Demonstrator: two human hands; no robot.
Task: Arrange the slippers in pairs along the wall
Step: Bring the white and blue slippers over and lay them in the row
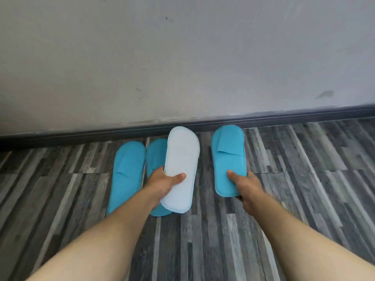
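Note:
Two blue slippers lie side by side on the floor, toes toward the wall: the left one [126,173] and its partner [155,157], which is partly hidden. My left hand [162,183] grips a third slipper [180,165] turned sole-up, its pale underside showing, held over the partner slipper. My right hand [246,188] holds a fourth blue slipper [228,157] by its heel, strap side up, toe close to the skirting.
A grey wall [182,57] with a dark skirting board [284,116] runs across the view. The floor [304,169] is grey wood-pattern planks, bare to the right and left of the slippers.

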